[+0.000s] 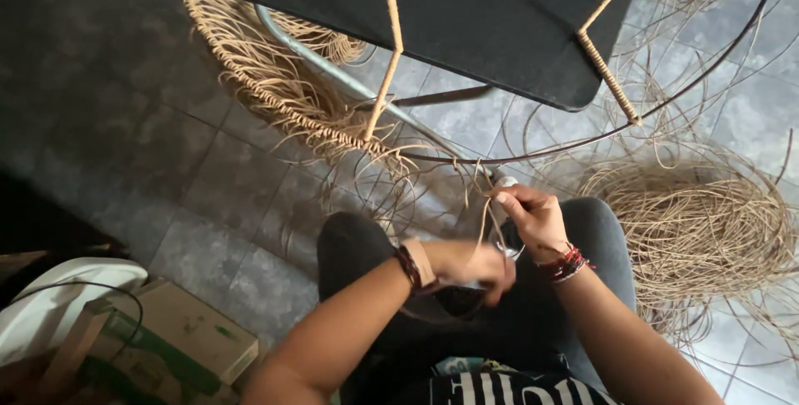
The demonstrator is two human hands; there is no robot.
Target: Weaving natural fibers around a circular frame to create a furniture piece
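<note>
My right hand pinches a thin tan rattan strand just below the dark metal hoop of an upturned chair frame. My left hand sits lower, over my lap, blurred, closed around the same strand's lower part. The frame's rim at left is wrapped in woven rattan with loose fringe ends. Tan-wrapped rods cross a black seat panel above. Both wrists wear bracelets.
A large loose coil of rattan strands lies on the grey tiled floor at right. A cardboard box and a white object sit at lower left. My dark-trousered knees are under the hands.
</note>
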